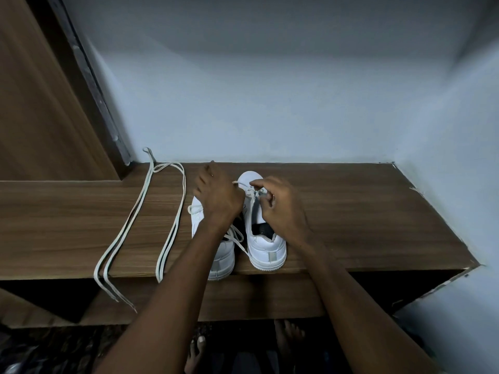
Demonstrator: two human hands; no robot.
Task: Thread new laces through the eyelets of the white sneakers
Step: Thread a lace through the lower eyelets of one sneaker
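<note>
Right hand (280, 203) pinched the lace (253, 195) over the right sneaker (266, 249); left hand (216, 198) gripped its other end. Both sneakers' heels overhung the tabletop (364, 217) front edge, spare laces (140, 211) dangling left.

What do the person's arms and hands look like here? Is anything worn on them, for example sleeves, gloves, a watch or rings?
Both forearms are bare as far as the picture shows: no sleeves reach into view. The left hand and the right hand wear no gloves, and neither wrist shows a watch or a band. I see no rings on the fingers, but the light is dim and some fingers are hidden.
</note>
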